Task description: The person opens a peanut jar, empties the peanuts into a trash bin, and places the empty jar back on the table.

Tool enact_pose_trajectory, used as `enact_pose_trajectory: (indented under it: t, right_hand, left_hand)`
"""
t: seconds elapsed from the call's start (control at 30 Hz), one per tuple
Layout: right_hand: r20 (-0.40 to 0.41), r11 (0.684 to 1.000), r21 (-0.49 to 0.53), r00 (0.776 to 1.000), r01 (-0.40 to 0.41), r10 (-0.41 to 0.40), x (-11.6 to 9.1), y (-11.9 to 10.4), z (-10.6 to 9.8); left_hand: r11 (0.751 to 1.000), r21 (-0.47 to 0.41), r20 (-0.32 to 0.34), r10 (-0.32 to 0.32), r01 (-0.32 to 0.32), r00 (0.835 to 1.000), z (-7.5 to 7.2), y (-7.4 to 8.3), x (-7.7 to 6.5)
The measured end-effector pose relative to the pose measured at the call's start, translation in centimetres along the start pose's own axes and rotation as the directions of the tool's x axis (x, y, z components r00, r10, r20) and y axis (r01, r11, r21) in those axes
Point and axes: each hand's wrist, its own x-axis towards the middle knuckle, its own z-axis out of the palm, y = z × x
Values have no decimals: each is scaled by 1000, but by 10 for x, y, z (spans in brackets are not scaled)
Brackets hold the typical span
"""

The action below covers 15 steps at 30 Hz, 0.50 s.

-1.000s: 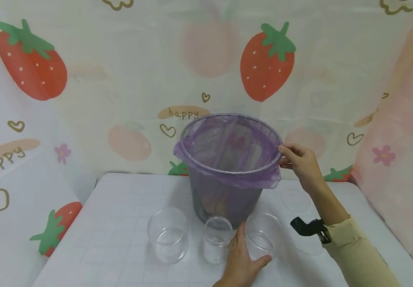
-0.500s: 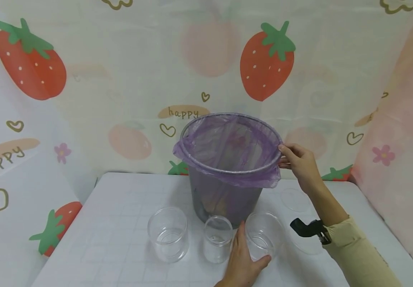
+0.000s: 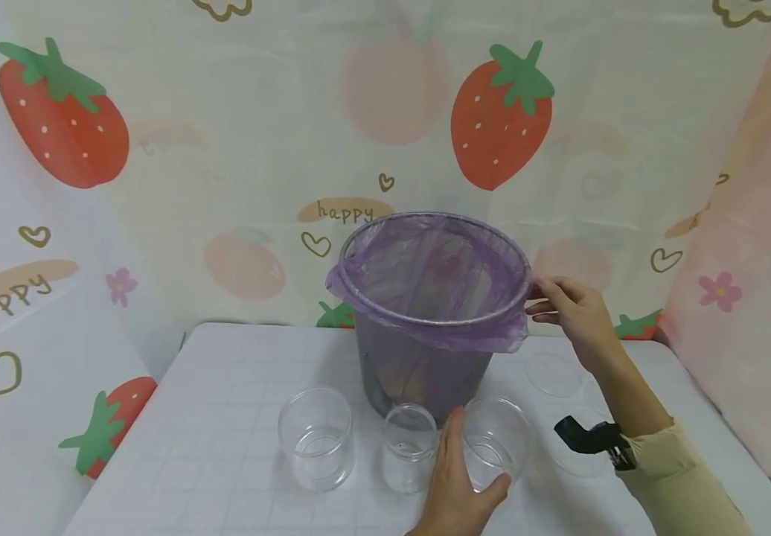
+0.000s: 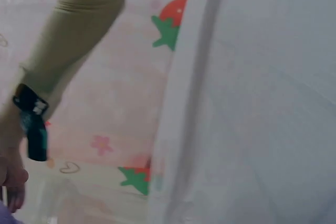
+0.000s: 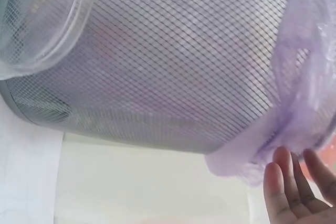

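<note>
In the head view, a mesh wastebasket (image 3: 419,372) stands on the table, lined with a purple plastic bag (image 3: 439,339) folded over its rim. My right hand (image 3: 583,320) is beside the rim's right side, its fingertips close to the bag. In the right wrist view, its fingers (image 5: 281,182) look extended and apart from the thumb. My left hand (image 3: 455,480) stands in front with fingers straight and thumb spread, beside the right clear container (image 3: 519,439); contact is hard to tell. A narrower clear cup (image 3: 408,461) stands left of that hand.
Another wide clear container (image 3: 315,447) stands at left on the white table (image 3: 191,432). Faint clear discs, like lids, lie at right on the table. A printed strawberry backdrop (image 3: 258,134) rises behind. A black device (image 3: 589,438) is strapped to my right wrist.
My right fingers pinched the bag at the rim earlier; now that hand has shifted slightly right and its fingers have loosened. My left hand has lifted slightly. The basket and containers stay in place.
</note>
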Motion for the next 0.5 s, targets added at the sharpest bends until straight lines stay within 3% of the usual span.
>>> enact_pose_trajectory:
  t: [0.07, 0.13, 0.3, 0.37, 0.5]
  right_hand:
    - [6, 1000, -7, 1000, 15, -15, -4, -1, -2]
    - [11, 999, -30, 1000, 28, -27, -8, -2, -4]
    - [-14, 987, -144, 997, 71, -73, -20, 2, -5]
    - [-33, 976, -196, 994, 94, -103, -24, 5, -5]
    - [-52, 935, -328, 986, 135, -160, -31, 10, -6]
  left_hand:
    - [997, -11, -6, 76, -76, 997, -8, 5, 2]
    - [993, -42, 15, 110, -110, 994, -18, 11, 6]
    - [987, -150, 75, 62, -50, 995, -51, 25, 18]
    - [983, -179, 54, 59, -48, 997, -65, 29, 23]
    - [975, -179, -38, 125, -130, 991, -91, 28, 31]
